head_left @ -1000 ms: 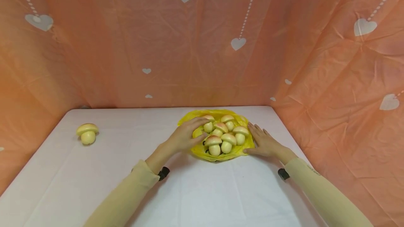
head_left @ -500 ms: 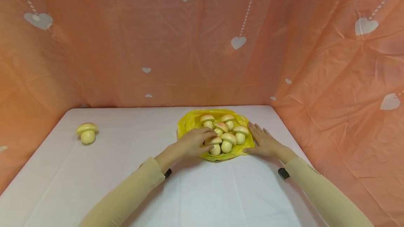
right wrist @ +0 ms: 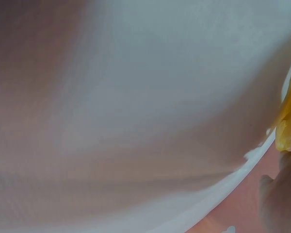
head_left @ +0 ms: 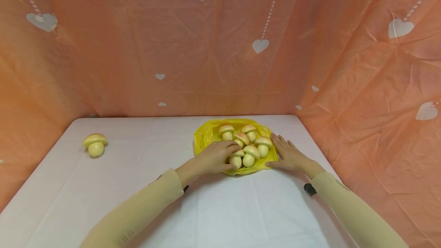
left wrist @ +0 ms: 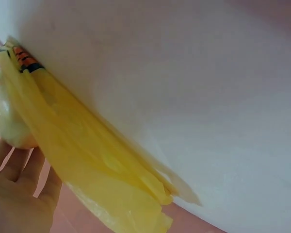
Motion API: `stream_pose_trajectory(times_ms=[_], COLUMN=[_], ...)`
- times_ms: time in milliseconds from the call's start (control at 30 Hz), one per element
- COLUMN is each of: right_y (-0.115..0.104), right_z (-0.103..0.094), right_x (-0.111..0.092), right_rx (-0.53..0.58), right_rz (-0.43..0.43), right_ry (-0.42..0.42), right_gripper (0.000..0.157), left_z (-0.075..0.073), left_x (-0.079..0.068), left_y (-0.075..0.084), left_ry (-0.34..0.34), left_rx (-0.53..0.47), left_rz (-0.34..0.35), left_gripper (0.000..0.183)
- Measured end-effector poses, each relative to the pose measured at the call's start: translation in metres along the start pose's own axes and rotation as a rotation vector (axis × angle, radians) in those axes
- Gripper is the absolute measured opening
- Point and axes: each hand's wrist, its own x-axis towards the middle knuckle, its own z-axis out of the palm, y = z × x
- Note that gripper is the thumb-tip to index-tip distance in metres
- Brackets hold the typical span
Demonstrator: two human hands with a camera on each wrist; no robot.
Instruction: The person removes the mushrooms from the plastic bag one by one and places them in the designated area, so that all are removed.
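Several cream mushrooms with pinkish-tan caps, such as the rear one (head_left: 249, 130), sit in a spread yellow plastic bag (head_left: 203, 135) right of centre. My left hand (head_left: 214, 157) reaches over the bag's left side and holds the front-left mushroom (head_left: 236, 161), fingers over its cap and thumb at its front. In the left wrist view, fingers (left wrist: 35, 177) show beyond a pale mushroom (left wrist: 17, 128) and the bag's yellow film (left wrist: 87, 150). My right hand (head_left: 289, 157) rests at the bag's right edge, fingers extended. The right wrist view catches only part of this hand (right wrist: 283, 199).
One more mushroom (head_left: 95, 144) stands alone at the left of the white-covered table (head_left: 144, 137). An orange-pink curtain (head_left: 220, 49) with white hearts walls off the back and both sides. Black wrist-worn devices, like the right one (head_left: 309, 189), show below the sleeves.
My left hand has come down from above the bag's left side, moving right and nearer, onto the front-left mushroom. That mushroom has shifted slightly right. My right hand has stayed in place.
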Motion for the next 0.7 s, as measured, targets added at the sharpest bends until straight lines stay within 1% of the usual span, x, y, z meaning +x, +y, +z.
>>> stream_pose_trajectory(times_ms=[167, 300, 467, 700], right_y=[0.0006, 0.0015, 0.0012, -0.0029], right_z=[-0.0005, -0.0006, 0.0003, 0.0007], right_x=[0.0006, 0.0014, 0.0014, -0.0009], right_rx=[-0.002, -0.002, 0.006, 0.015], right_rz=[0.001, 0.003, 0.003, -0.003], right_ry=[-0.002, -0.001, 0.003, 0.008], right_gripper=[0.117, 0.117, 0.116, 0.115], left_z=[0.0008, -0.0007, -0.0022, -0.0002], left_x=[0.0029, 0.0036, 0.0026, 0.0015], left_y=[0.0006, 0.0006, 0.0005, -0.0013], left_ry=[-0.003, -0.014, -0.018, -0.01], left_rx=[-0.022, -0.06, -0.096, -0.106], left_rz=[-0.03, -0.047, -0.041, -0.028], left_gripper=[0.068, 0.069, 0.068, 0.067])
